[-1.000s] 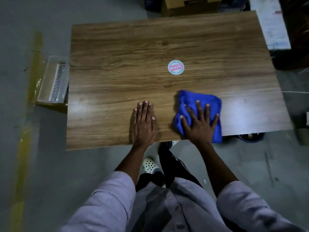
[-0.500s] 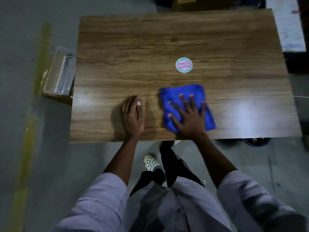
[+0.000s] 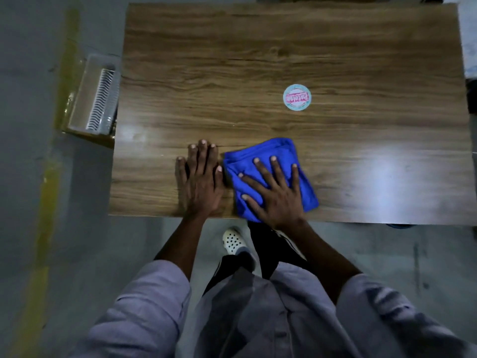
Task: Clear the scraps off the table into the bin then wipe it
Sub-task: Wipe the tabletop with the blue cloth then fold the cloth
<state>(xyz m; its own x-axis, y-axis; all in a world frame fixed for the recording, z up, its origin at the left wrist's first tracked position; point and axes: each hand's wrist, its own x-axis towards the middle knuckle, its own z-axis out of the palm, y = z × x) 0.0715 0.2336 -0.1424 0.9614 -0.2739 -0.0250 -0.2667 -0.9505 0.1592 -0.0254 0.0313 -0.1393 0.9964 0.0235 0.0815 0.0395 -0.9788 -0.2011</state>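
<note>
Blue cloth [image 3: 268, 153] lies folded near the bench's [image 3: 258, 60] front edge under the flat, spread right hand [image 3: 276, 195], the left hand [image 3: 201, 182] flat, fingers together, just beside it, a round sticker [image 3: 296, 97] farther back.

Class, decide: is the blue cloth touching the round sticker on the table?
Apart. The head view shows bare table between the blue cloth and the round sticker.

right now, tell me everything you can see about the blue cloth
The blue cloth is bright, soft-looking fabric folded into a rough square, with layered edges at its far side. It lies flat by the near edge of the table. The right hand presses on it with spread, straight fingers.
</note>
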